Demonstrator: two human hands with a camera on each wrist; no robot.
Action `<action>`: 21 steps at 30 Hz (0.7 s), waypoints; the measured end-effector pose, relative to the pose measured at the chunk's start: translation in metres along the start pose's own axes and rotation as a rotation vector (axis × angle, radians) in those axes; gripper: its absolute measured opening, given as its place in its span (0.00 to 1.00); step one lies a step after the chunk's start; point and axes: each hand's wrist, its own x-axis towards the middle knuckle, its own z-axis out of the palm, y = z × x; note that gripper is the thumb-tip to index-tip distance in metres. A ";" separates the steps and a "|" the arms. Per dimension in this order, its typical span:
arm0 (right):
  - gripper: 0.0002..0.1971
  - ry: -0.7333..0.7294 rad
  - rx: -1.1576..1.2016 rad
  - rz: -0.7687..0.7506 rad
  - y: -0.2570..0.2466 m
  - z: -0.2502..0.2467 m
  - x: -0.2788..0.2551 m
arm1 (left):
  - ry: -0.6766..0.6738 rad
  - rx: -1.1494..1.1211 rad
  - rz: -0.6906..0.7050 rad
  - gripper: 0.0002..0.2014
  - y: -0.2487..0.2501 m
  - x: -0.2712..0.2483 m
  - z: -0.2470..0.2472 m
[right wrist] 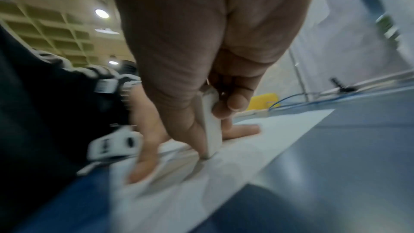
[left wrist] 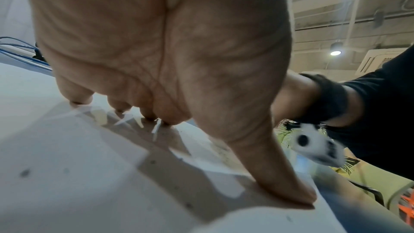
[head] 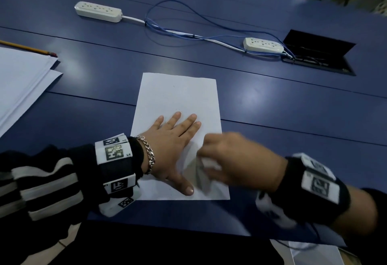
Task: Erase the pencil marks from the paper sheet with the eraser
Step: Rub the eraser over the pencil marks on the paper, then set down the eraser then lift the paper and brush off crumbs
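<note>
So this was right in the middle of the rubbing step. The right hand [head: 234, 160] had its grip clamped on the eraser [right wrist: 211, 130], thumb on one flat side and fingers on the other, and the eraser's lower corner was touching the paper sheet [head: 178, 97]. The hand was smeared with blur in the head view, so I'd guess it was mid-stroke.

The left hand [head: 173, 149] lay flat just beside that grip, fingers straight and spread, thumb [left wrist: 280, 174] pressed down near the sheet's near edge. It wasn't holding anything, just pinning the sheet to the blue desk [head: 293, 107].

The sheet itself sat directly under both hands, with most of it stretching away beyond the grip. I couldn't really make out pencil marks anywhere; a few dark specks showed in the left wrist view, could be crumbs or leftover graphite, hard to say.

Next move, as I read it: short strokes with steady downward pressure, left hand staying planted so the paper doesn't buckle or tear, then a look over the part of the sheet beyond the fingers.
</note>
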 end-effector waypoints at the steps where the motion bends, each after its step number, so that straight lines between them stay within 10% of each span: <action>1: 0.12 -0.070 0.028 -0.053 -0.011 0.005 -0.008 | 0.001 0.000 0.000 0.81 0.001 0.000 0.000; 16: 0.14 0.161 0.086 0.349 0.006 0.022 -0.048 | -0.001 0.008 -0.004 0.80 0.001 -0.003 -0.007; 21: 0.11 0.288 0.244 0.444 0.002 0.026 -0.078 | 0.067 -0.091 0.047 0.64 -0.007 -0.001 -0.035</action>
